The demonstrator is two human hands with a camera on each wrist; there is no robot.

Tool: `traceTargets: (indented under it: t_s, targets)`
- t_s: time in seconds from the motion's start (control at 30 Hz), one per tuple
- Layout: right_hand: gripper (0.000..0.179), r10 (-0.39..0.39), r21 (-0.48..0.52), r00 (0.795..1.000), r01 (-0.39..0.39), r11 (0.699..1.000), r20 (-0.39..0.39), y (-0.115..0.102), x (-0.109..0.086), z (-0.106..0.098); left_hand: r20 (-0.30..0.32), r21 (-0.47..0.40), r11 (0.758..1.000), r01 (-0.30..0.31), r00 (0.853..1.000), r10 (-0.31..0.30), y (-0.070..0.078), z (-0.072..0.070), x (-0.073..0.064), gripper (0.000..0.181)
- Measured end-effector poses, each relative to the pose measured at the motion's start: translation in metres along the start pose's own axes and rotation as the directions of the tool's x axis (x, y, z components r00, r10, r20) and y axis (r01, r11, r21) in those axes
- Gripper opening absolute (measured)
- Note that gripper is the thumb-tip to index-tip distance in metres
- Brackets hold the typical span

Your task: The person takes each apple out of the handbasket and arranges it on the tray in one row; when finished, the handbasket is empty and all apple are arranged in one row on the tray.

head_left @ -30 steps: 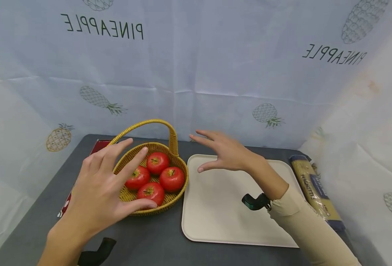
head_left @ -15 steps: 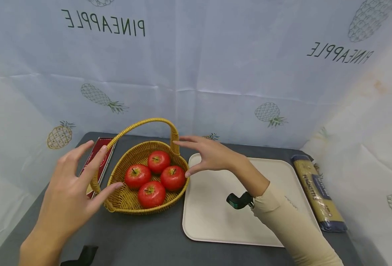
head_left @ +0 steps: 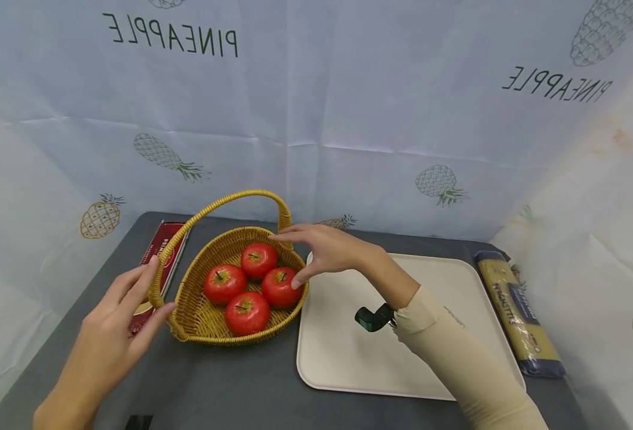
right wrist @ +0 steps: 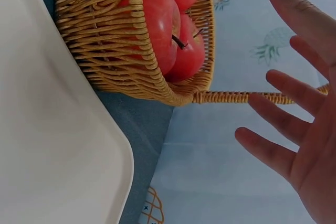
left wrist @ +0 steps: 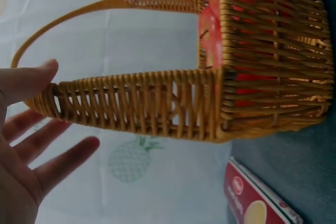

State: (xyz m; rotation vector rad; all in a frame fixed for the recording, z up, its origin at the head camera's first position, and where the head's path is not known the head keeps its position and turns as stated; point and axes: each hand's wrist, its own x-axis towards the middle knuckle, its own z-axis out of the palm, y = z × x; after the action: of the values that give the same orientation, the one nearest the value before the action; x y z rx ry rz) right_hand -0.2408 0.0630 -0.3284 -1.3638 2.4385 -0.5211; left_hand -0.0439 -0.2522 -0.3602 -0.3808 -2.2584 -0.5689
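Note:
A yellow wicker basket (head_left: 209, 319) with a tall arched handle (head_left: 230, 197) stands at the left of the table, holding several red apples (head_left: 247, 313). My left hand (head_left: 109, 325) is at the handle's left side; in the left wrist view its thumb (left wrist: 37, 80) and spread fingers lie on either side of the wicker. Whether it touches cannot be told. My right hand (head_left: 332, 248) is by the handle's right foot, its fingers extended and its thumb over the rightmost apple (head_left: 280, 288). In the right wrist view those fingers (right wrist: 268, 150) are spread and hold nothing.
Right of the basket lies a cream tray (head_left: 381, 358), under my right forearm. A spaghetti packet (head_left: 518, 313) lies along the tray's right side. Behind my left hand is a red box (head_left: 160, 245). A white pineapple-print cloth (head_left: 349, 107) hangs at the back and sides.
My left hand has moved left, off the view of the apples, to the handle's left side. My right hand has moved left from above the tray to the handle's right foot. The basket stays put.

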Motion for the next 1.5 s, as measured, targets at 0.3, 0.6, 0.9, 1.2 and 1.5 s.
traceTargets:
  t_s: [0.3,0.6,0.9,1.2,1.5]
  targets:
    - [0.088,-0.050,0.128,0.994,0.038,0.991,0.094,0.005,0.012,0.002,0.015,-0.122,0.993,0.006,1.000,-0.005,-0.006,0.003,-0.012,0.077]
    - [0.080,-0.060,0.134,0.985,0.038,0.990,0.163,0.002,0.023,0.003,-0.006,-0.186,0.983,-0.010,1.000,0.010,-0.012,0.006,-0.016,0.079]
    - [0.078,-0.034,0.222,0.958,-0.032,0.975,0.285,0.005,0.033,0.006,0.033,-0.192,0.981,0.016,0.999,-0.010,-0.014,0.003,-0.015,0.081]
    - [0.072,-0.054,0.287,0.925,-0.062,0.956,0.377,0.005,0.046,0.006,0.061,-0.193,0.981,0.036,0.998,-0.024,-0.012,0.001,-0.015,0.081]
    - [0.069,0.007,0.233,0.906,-0.116,0.966,0.423,0.003,0.055,0.010,0.120,-0.186,0.978,0.094,0.990,-0.072,-0.012,-0.002,-0.015,0.084]
